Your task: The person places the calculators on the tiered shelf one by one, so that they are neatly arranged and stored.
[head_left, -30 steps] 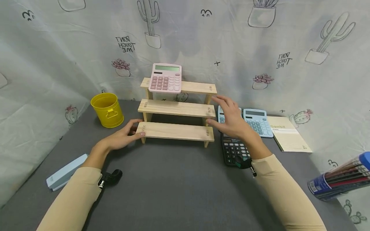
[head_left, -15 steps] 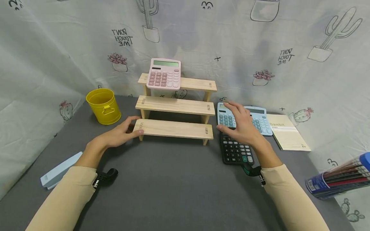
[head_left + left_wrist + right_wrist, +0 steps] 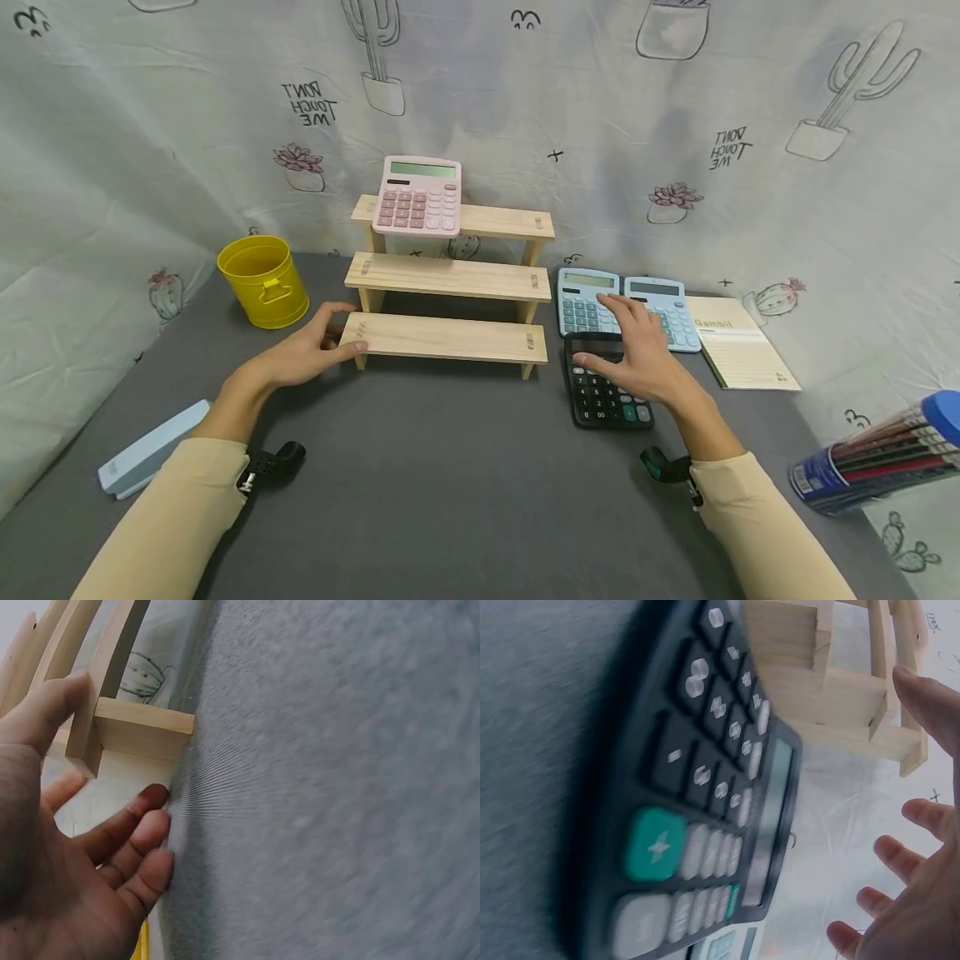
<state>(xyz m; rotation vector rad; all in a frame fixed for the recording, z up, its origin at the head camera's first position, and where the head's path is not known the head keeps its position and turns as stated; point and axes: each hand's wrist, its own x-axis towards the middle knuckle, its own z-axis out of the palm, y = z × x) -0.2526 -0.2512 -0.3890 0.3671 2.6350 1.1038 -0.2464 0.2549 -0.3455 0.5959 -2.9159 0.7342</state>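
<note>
On and around one tiered wooden stand (image 3: 442,337) are counted four calculators (image 3: 417,197) (image 3: 581,304) (image 3: 678,321) (image 3: 600,400) (pink, black, two pale-blue), one yellow bucket (image 3: 273,308), one pale-blue stapler (image 3: 153,450), one cream notepad (image 3: 742,346), one pencil tub (image 3: 816,482).

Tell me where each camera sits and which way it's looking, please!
Head: on the person's head, looking forward and down at the wooden stand. The left hand, right hand and tan sleeves show.
Left wrist: on that wrist, looking past the left hand at the stand's end. Only that hand shows.
Right wrist: on the other wrist, looking close at the black calculator. Only the right hand shows.
Shared: head and right wrist both see the black calculator and the stand.
</note>
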